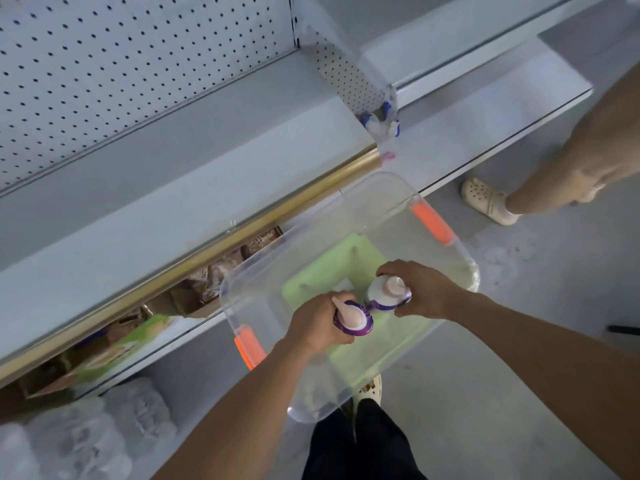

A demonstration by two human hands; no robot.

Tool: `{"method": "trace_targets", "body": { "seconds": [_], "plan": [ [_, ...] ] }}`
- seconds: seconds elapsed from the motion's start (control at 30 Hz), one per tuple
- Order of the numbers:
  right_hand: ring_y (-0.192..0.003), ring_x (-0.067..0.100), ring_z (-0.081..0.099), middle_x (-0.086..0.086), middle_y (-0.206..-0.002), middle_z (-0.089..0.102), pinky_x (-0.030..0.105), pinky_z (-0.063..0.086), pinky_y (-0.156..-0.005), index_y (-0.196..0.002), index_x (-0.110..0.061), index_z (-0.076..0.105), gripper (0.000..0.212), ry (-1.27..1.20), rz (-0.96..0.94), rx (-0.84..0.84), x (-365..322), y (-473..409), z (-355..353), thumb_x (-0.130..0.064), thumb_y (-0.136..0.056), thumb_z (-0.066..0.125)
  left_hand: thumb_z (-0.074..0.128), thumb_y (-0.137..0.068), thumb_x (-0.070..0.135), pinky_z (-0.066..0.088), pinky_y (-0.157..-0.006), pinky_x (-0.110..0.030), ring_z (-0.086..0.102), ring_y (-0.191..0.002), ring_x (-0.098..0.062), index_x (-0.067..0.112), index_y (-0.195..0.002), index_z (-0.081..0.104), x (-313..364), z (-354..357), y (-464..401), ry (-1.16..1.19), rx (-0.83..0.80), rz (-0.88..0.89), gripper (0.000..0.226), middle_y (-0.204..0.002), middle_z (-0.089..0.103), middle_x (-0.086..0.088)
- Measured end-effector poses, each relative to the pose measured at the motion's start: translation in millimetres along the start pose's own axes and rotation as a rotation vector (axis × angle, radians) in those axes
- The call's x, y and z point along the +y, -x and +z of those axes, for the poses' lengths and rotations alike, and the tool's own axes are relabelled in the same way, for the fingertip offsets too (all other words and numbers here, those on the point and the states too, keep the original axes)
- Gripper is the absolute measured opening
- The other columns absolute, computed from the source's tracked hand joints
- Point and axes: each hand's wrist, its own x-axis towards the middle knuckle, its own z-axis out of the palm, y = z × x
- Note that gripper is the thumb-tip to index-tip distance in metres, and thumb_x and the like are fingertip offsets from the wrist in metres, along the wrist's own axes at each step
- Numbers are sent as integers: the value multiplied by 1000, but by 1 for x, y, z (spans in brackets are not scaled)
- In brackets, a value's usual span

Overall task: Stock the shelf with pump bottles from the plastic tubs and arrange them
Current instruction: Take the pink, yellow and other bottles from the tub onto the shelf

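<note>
Our left hand and right hand each grip a smooth, rounded pump bottle, the left bottle and the right bottle, inside the clear plastic tub.

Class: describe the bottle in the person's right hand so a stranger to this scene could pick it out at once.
Find the clear plastic tub with orange handles below the shelf. Two purple-and-white pump bottles sit above it, one per hand. Yours is the right-hand bottle, gripped by the right hand and nearer the tub's far handle.

Both hands are down in the clear tub. Left hand grips one pump bottle; right hand grips another.
</note>
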Motion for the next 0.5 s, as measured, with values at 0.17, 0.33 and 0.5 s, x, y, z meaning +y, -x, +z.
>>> {"method": "trace_targets", "body": {
  "seconds": [0.17, 0.33, 0.5],
  "plan": [
    [-105, 19, 56, -10, -114, 60, 40, 48, -92, -116, -32, 55, 70, -165, 113, 120, -20, 10, -17, -27, -55, 89, 91, -57, 40, 50, -83, -23, 63, -100, -7, 36, -110, 62, 11, -23, 22, 206, 158, -76, 60, -104, 68, 14],
    [-98, 17, 62, -6, -103, 66, 33, 52, -87, -105, -25, 62, 61, -391, 66, 195, -59, 36, -62, -22, -53, 93, 96, -53, 22, 57, -79, -24, 65, -91, -5, 36, -95, 62, 30, -72, 59, 489, 333, -111, 55, -94, 69, 14],
    [-94, 17, 66, 0, -100, 69, 30, 56, -77, -104, -22, 62, 54, -517, 19, 293, -108, 67, -110, -10, -59, 89, 94, -53, 8, 57, -72, -20, 70, -86, -10, 27, -98, 66, 66, -118, 98, 750, 441, -63, 56, -91, 74, 7]
  ]
}}
